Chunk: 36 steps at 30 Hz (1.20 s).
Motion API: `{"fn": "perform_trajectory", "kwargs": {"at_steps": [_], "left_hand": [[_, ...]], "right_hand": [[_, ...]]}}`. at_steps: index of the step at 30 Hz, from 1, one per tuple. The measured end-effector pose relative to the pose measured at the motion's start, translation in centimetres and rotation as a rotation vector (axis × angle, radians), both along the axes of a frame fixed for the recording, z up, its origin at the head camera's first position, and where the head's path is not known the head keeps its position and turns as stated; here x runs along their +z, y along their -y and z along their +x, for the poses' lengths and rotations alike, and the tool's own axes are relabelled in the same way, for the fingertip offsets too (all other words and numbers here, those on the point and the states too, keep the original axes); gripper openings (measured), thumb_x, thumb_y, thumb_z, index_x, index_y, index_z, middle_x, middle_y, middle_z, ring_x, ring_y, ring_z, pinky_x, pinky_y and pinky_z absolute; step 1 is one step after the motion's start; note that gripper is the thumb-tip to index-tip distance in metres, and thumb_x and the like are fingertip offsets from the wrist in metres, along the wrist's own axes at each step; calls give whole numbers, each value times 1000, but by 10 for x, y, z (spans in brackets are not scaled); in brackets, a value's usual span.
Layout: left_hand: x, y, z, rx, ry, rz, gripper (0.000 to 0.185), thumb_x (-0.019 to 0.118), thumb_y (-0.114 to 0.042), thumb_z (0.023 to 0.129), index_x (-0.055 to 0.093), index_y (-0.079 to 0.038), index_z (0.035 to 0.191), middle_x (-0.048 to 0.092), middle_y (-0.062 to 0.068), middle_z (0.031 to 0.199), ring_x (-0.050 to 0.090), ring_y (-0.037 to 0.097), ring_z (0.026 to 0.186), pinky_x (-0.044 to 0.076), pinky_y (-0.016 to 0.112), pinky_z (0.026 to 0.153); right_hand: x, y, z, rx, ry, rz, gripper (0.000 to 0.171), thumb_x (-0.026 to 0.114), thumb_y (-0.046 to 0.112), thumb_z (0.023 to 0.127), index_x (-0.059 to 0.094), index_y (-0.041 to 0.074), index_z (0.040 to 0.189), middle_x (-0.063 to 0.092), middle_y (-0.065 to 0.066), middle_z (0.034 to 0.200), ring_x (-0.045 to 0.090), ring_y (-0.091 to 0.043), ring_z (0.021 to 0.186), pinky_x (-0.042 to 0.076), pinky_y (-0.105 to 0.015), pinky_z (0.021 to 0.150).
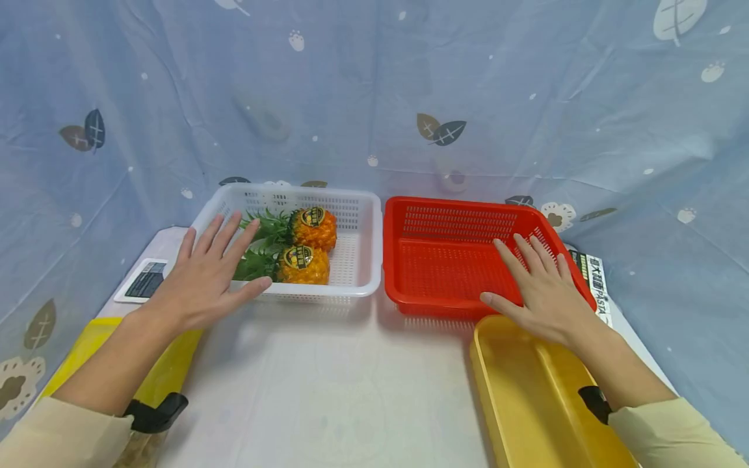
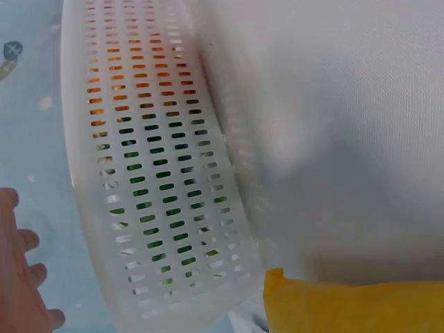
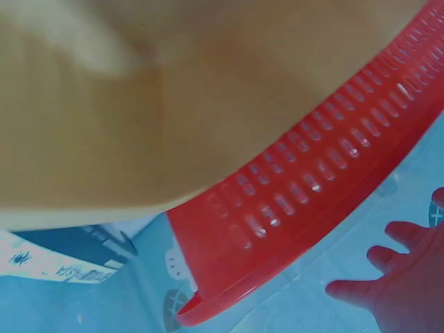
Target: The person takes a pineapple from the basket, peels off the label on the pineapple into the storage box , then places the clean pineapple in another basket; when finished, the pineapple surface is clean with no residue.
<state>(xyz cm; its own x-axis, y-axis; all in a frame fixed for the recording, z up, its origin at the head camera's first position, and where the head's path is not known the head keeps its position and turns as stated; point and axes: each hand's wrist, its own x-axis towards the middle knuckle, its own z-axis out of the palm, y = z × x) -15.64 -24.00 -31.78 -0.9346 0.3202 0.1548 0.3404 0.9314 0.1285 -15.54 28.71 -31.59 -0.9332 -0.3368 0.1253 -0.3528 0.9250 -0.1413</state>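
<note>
Both grips are spread: the left hand reaches the white perforated plastic basket, the right hand the red perforated plastic basket; taking each firmly by its rim should keep it level.

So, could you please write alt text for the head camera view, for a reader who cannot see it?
Two open hands reach over a table: the left hand above a white basket holding two pineapples, the right hand above an empty red basket. A yellow tray lies near the right arm, with a blue patterned cloth behind.
</note>
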Motion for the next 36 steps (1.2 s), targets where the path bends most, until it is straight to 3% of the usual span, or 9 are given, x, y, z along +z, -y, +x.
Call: {"fn": "perform_trajectory", "kwargs": {"at_steps": [13, 26, 36], "left_hand": [[2, 0, 6, -32, -74, 133, 81, 56, -55, 100, 24, -22, 166, 18, 17, 172, 14, 48, 157, 9, 75, 121], [-2, 2, 14, -5, -81, 264, 73, 55, -50, 102, 34, -16, 162, 22, 16, 171, 15, 48, 156, 12, 74, 120], [-9, 10, 19, 43, -56, 406, 65, 56, -44, 104, 40, -14, 159, 26, 18, 169, 16, 48, 156, 14, 82, 114]], "right_hand": [[28, 25, -12, 72, 74, -139, 86, 67, 52, 95, 26, 20, 165, 30, -21, 165, 30, -47, 148, 33, -77, 111], [51, 82, -28, 132, 217, -222, 81, 68, 53, 94, 34, 25, 162, 34, -9, 165, 34, -35, 150, 39, -68, 114], [56, 132, -47, 235, 250, -255, 73, 72, 44, 93, 44, 24, 157, 46, -1, 159, 42, -27, 147, 40, -58, 118]]}}
